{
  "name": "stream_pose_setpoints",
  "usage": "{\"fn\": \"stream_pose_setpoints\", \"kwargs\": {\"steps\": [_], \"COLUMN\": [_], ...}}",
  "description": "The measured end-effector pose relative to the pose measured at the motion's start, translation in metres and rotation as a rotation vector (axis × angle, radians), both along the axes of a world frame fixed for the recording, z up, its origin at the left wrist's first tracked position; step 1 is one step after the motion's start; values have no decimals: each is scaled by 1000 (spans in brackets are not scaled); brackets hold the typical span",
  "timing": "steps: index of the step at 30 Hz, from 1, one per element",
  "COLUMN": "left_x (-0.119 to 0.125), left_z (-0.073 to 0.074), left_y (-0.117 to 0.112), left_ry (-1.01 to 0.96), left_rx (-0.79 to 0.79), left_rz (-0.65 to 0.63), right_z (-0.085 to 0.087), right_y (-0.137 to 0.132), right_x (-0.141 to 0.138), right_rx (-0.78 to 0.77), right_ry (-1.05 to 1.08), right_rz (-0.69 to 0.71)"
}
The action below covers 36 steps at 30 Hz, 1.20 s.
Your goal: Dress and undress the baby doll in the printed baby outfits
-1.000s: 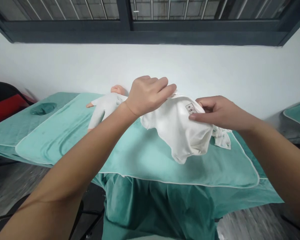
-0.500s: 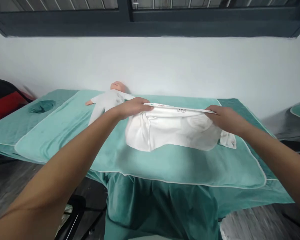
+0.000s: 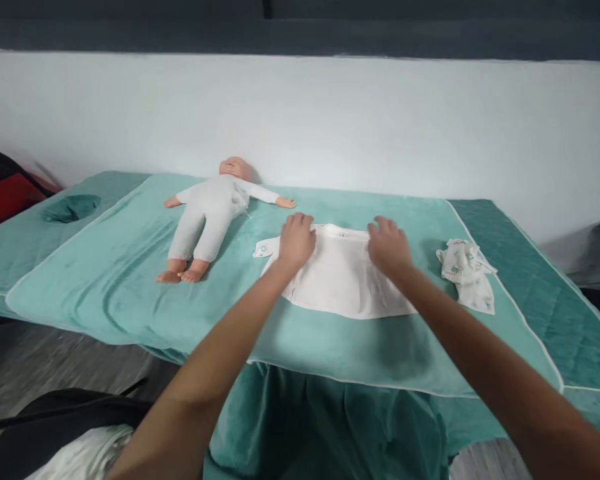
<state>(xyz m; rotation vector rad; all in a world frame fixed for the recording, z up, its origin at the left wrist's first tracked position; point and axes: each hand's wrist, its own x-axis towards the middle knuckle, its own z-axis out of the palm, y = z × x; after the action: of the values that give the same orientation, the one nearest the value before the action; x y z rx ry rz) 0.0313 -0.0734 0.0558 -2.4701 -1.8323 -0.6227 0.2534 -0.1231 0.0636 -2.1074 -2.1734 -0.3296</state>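
A white baby garment (image 3: 343,280) lies spread flat on the light teal mat (image 3: 130,293) in the middle of the bed. My left hand (image 3: 296,240) is on its upper left corner and my right hand (image 3: 387,245) on its upper right corner. Both have their fingers bent over the garment's far edge, holding it. A small white flap (image 3: 263,249) sticks out to the left of my left hand. A baby doll (image 3: 207,213) in a pale suit lies on its back farther left, head toward the wall.
A small crumpled printed cloth (image 3: 467,270) lies on the mat to the right of my right hand. The bed stands against a white wall, with a face hole (image 3: 70,208) at its left end. A red and black object (image 3: 3,197) is at far left.
The garment was held up and bunched between my hands, then stretched wide and lowered. It now lies flat on the mat, and my hands have come down with it.
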Motion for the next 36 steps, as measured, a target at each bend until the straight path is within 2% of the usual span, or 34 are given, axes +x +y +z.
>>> {"fn": "stream_pose_setpoints", "kwargs": {"steps": [1,3,5,7,11,17,22,25,29,34,36], "left_x": [8,24,36,43,45,50,56,57,57,61,63], "left_z": [-13,-35,-49,-56,-55,-45,-56,-66,-73,-69,-67], "left_y": [-6,-15,-17,-13,-3,13,39,50,54,50,44], "left_ry": [-39,-73,-47,-30,-62,-60,-35,-49,-54,-36,-29], "left_rx": [-11,-96,-150,-168,-169,-115,-172,-175,-182,-193,-184], "left_rz": [-89,-164,-127,-28,106,177,184,163,166,179,202], "right_z": [-15,-41,-58,-67,-69,-62,-62,-67,-75,-78,-74], "right_y": [-1,-2,0,6,17,35,60,68,72,74,73], "right_x": [-10,-27,-40,-48,-49,-33,-27,-27,-25,-26,-28], "right_rx": [-39,-98,-112,-99,-57,-18,-32,48,74,-9,-4], "right_ry": [90,213,250,254,252,45,71,111,175,236,238], "right_rz": [57,82,16,-79,-185,-143,-126,-95,-86,-87,-25]}}
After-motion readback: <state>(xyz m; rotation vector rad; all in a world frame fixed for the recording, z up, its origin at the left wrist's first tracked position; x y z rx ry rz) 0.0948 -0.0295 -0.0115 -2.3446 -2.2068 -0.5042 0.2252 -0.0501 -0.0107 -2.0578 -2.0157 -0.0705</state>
